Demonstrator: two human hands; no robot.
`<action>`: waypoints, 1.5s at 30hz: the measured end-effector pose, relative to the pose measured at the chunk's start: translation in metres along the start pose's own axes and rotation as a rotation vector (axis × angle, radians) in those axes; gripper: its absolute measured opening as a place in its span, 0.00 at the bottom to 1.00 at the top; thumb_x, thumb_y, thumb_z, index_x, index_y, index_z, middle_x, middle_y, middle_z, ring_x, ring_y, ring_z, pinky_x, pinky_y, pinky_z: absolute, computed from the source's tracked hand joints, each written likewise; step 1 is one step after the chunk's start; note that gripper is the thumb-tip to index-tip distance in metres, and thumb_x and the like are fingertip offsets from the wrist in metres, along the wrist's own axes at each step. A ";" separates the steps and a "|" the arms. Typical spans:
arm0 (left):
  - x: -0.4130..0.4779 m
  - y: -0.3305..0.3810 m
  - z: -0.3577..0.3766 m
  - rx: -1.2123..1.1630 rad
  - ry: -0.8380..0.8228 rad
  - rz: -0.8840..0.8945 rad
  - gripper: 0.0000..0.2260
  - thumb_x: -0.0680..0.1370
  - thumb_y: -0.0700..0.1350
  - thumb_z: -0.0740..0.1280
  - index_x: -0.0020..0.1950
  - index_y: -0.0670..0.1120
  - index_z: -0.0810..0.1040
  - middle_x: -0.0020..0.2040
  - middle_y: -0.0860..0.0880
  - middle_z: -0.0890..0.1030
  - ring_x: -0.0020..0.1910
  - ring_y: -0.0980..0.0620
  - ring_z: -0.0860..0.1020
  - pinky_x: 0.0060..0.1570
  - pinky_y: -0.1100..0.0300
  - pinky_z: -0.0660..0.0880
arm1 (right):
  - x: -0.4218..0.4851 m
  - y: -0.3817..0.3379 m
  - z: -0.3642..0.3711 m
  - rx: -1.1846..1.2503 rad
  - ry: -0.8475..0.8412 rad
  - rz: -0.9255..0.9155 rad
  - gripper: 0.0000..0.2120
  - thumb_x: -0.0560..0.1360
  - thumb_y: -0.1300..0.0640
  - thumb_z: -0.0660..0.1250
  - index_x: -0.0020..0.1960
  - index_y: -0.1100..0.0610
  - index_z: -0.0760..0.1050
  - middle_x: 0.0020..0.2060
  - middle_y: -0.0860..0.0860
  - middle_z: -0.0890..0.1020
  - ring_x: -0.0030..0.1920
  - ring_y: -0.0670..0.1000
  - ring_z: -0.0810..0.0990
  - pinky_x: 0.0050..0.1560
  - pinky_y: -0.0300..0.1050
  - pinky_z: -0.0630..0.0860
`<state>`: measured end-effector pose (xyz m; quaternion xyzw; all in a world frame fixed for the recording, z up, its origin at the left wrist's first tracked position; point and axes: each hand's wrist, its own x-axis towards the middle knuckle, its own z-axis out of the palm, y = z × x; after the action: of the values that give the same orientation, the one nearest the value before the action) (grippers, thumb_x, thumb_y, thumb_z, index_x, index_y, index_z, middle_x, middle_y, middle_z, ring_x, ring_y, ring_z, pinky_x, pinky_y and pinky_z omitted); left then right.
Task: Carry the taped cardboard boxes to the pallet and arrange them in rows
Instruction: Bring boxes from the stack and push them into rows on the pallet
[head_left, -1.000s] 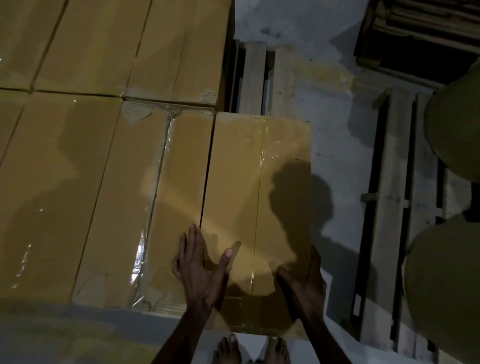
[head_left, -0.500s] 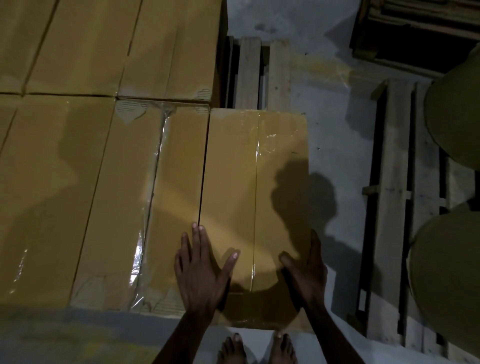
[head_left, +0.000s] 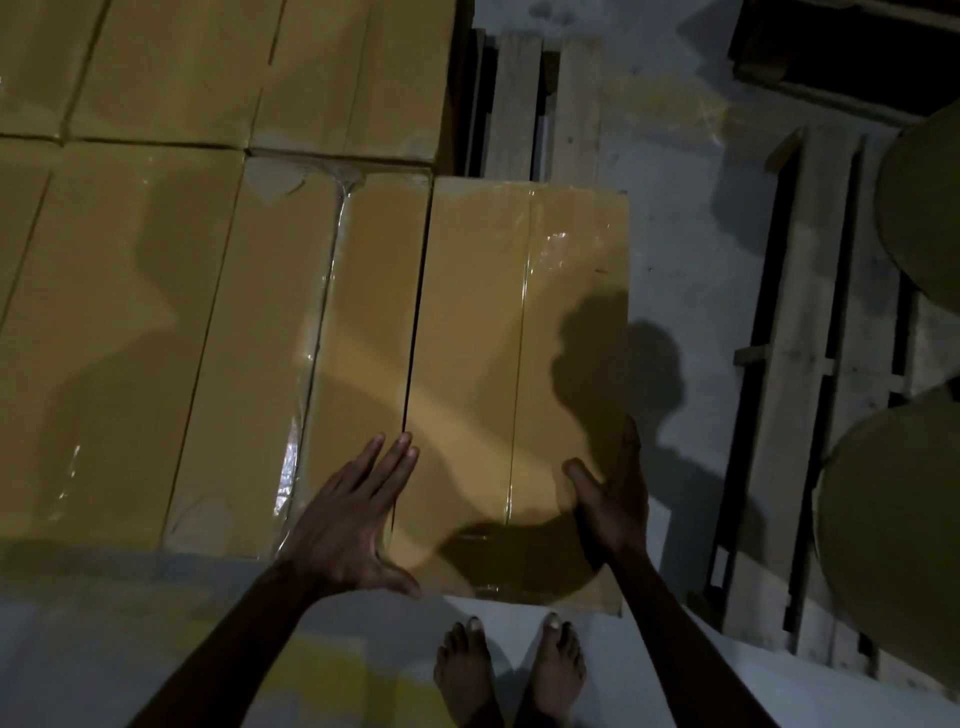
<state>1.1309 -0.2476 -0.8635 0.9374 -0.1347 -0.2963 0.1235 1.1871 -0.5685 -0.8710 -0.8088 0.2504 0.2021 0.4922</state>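
- Left hand (head_left: 353, 514) lies flat, fingers spread, across the seam between the end box (head_left: 519, 364) and the neighbouring box (head_left: 332, 338). Its thumb reaches to the end box's near edge.
- Right hand (head_left: 613, 493) presses the end box's right side, with fingers straight along the edge and thumb on top.
- Just changed: a second ago the left hand lay wholly on the end box's top. It has since slid left onto the seam, while the right hand has barely shifted.
- The end box sits on the pallet (head_left: 519, 104) at the right end of the near row, tight against its neighbour — only a thin dark line shows between them.
- Its near edge juts closer to the bare feet (head_left: 509, 660) than the rest of the row does.
- Judgement: the box is down and being squared — a push away from the person would likely bring it flush.
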 end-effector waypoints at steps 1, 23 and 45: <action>0.000 -0.001 -0.001 0.028 -0.021 0.025 0.72 0.54 0.88 0.60 0.85 0.47 0.39 0.84 0.52 0.35 0.83 0.49 0.35 0.80 0.45 0.49 | 0.000 0.001 -0.001 -0.007 -0.002 0.000 0.48 0.75 0.42 0.72 0.83 0.36 0.44 0.81 0.49 0.62 0.76 0.57 0.66 0.73 0.59 0.65; -0.005 -0.010 -0.003 0.105 0.010 0.125 0.65 0.64 0.85 0.61 0.85 0.41 0.48 0.86 0.46 0.45 0.84 0.43 0.44 0.79 0.46 0.54 | 0.018 0.013 0.006 -0.048 0.041 -0.065 0.48 0.76 0.53 0.75 0.84 0.45 0.46 0.78 0.53 0.66 0.74 0.57 0.68 0.72 0.59 0.69; -0.004 -0.019 0.006 -0.033 0.054 0.162 0.64 0.64 0.80 0.68 0.85 0.46 0.44 0.85 0.51 0.39 0.84 0.46 0.38 0.80 0.48 0.51 | 0.018 0.012 0.002 -0.023 -0.016 -0.046 0.47 0.77 0.51 0.74 0.84 0.43 0.45 0.77 0.54 0.67 0.71 0.57 0.70 0.69 0.59 0.71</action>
<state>1.1271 -0.2296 -0.8718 0.9290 -0.2017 -0.2620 0.1660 1.1938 -0.5752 -0.8905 -0.8185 0.2252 0.2001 0.4893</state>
